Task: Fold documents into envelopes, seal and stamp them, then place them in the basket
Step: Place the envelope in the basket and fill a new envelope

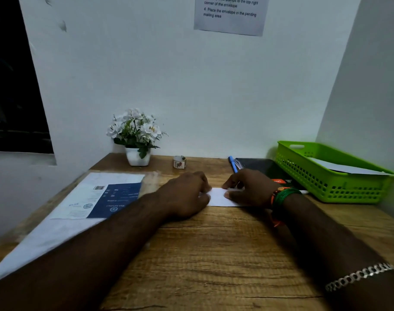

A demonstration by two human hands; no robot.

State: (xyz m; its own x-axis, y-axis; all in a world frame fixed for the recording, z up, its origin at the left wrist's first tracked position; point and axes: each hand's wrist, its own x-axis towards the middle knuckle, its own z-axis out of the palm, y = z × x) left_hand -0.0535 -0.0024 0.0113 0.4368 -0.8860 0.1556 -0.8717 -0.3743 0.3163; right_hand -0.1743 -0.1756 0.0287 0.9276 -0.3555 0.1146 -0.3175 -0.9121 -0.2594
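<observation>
Wall notice (231, 13): at twelve o'clock; readable lines say "Firmly affix stamps to the top right corner of the envelope" and "4 Place the envelope in the pending mailing area".
Document stack (97, 198): at nine o'clock on the counter (214, 254), white sheets with a navy panel and a barcode; the print is too small to read.
Envelope (220, 197): white, flat on the counter at centre, between and under both hands.
Left hand (187, 194): palm down, knuckles raised; the grip is curled at the envelope's left end, the fingertips hidden, so whether it pinches or only presses I cannot tell.
Right hand (250, 189): palm down over the right end, fingers laid flat, thumb pressing the paper; orange and green bands circle the wrist.
Basket (333, 173): green, at three o'clock, a white sheet lying inside.
Stamp roll (179, 162): small, near the wall at twelve o'clock.
</observation>
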